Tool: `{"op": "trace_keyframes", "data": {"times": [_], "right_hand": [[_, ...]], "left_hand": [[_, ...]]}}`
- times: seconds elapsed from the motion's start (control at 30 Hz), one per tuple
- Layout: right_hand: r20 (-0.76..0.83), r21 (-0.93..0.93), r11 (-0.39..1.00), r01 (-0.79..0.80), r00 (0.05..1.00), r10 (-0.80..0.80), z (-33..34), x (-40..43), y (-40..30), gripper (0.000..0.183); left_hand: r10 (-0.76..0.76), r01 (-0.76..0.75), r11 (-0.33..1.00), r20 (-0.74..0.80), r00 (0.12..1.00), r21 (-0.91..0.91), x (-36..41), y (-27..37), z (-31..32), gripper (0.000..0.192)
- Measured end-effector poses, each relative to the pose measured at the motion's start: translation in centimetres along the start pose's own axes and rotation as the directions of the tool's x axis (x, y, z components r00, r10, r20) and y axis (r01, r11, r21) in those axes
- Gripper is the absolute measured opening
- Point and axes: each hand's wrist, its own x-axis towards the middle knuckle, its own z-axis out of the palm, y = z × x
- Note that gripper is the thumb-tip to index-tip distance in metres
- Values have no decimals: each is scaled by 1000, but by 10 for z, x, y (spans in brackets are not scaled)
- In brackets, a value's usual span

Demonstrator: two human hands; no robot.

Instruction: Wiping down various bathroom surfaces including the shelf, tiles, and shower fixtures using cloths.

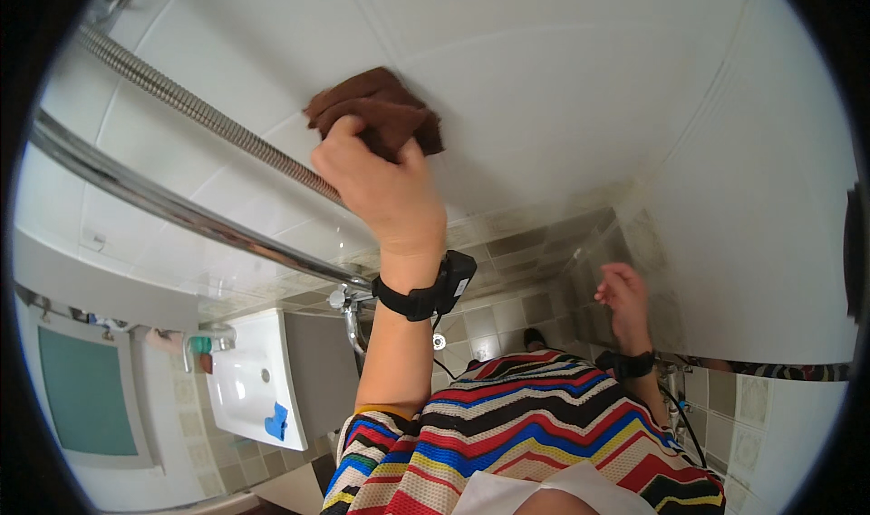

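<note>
A crumpled brown cloth (377,110) lies against the white tiled wall (516,107), pinched in the fingers of my left hand (384,182). That arm is stretched upward, with a black strap and a small black box on its wrist. The ribbed metal shower hose (204,110) passes close beside the same hand, with a chrome shower rail (183,212) running below it. Lower at the right, my right hand (622,297) hangs in the air near the other wall, its fingers loosely bent and holding nothing. Its wrist also bears a black strap.
A chrome mixer tap (350,304) sits at the rail's lower end. To the left are a white washbasin (251,379) with a blue item (276,421) on its rim and a teal panel in a pale frame (88,386). A round drain (439,341) shows in the tiled floor.
</note>
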Motion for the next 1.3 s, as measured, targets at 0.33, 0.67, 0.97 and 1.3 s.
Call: {"op": "trace_keyframes", "data": {"times": [0.33, 0.67, 0.97, 1.3], "right_hand": [[-20, 10, 1000, 2, 1000, -2, -31, -14, -1, 16], [6, -34, 999, 21, 1000, -21, -44, -17, -8, 16], [75, -47, 999, 25, 997, -21, -32, -15, -10, 15], [136, -106, 994, -9, 990, 23, -6, -4, 2, 14]], "left_hand": [[225, -148, 929, 201, 953, -339, -26, 98, 66, 63], [447, -310, 857, 295, 844, -412, -56, 159, 120, 50], [605, -519, 794, 321, 729, -317, -89, 109, 116, 57], [302, -158, 942, 547, 781, -295, -58, 12, 16, 55]]}}
